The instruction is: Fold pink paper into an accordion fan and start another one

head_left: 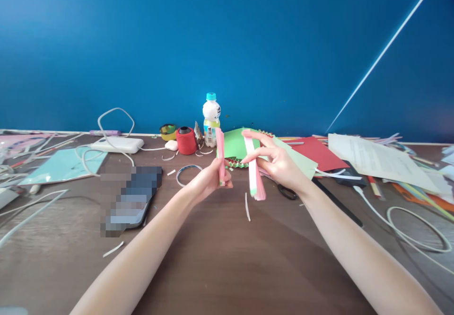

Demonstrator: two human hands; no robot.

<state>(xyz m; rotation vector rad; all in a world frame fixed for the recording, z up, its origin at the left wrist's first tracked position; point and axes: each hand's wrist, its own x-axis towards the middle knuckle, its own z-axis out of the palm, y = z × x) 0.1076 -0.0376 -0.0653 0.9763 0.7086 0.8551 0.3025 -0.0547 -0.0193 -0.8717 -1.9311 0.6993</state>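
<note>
My left hand [212, 179] is closed around the lower end of a folded pink paper strip [220, 150] that stands upright above the brown table [220, 258]. My right hand [278, 162] pinches a second pleated stack of pink, white and green paper [254, 175], held upright a little to the right of the first. The two stacks are apart, with a gap between them. Behind the hands lie a green sheet [236, 144] and a zigzag-folded green and red paper piece [236, 163].
A small white bottle [211, 118], a red roll [186, 140] and a tape ring [168, 131] stand at the back by the blue wall. A phone [132, 201], a white power bank [117, 144] and cables are on the left. On the right are scissors [286, 192], red paper [314, 153], printed sheets and a cable.
</note>
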